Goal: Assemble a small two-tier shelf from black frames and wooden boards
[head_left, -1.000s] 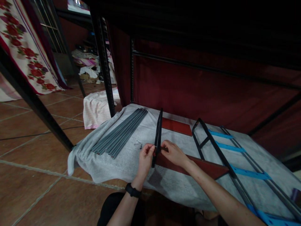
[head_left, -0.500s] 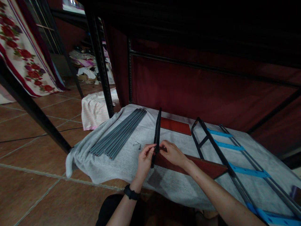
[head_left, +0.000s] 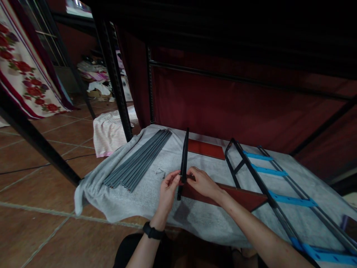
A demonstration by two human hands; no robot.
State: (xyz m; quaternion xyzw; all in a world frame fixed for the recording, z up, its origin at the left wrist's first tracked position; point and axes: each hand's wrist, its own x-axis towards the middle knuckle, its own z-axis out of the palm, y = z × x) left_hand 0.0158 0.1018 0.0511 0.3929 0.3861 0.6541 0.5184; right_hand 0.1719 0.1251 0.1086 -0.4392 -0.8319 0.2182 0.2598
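Dark red cloth point(head_left: 223, 108) backs the space, behind a grey blanket point(head_left: 122, 204) spread on a low surface among black metal posts. Slim black frame point(head_left: 185, 152) stands on edge at mid-blanket, seen nearly end-on, running from near to far. Work looks part-way, in my judgement: near red-brown board point(head_left: 248, 200) meets this frame's right side by the hands and reaches right toward a second frame; whether either end is fastened cannot be told. Far red-brown board point(head_left: 206, 149) lies in line beyond, its left end close to the slim frame, joint unclear. Left to fit, by the look of it: a few small screws point(head_left: 160, 172) loose just left of the frame, and a bundle of grey rods point(head_left: 139, 160) farther left. Slim frame's near portion sits between the two hands. Left hand point(head_left: 166, 190) on its left side, thumb and forefinger pinching its edge, a small bright speck at the tips, perhaps a fastener. Right hand point(head_left: 205, 185) opposite, fingers curled in against the right side above the near board; tips hidden, so what they grip cannot be told. Rightmost: second black frame point(head_left: 252, 169), blue crosspieces point(head_left: 292, 200) beyond it.
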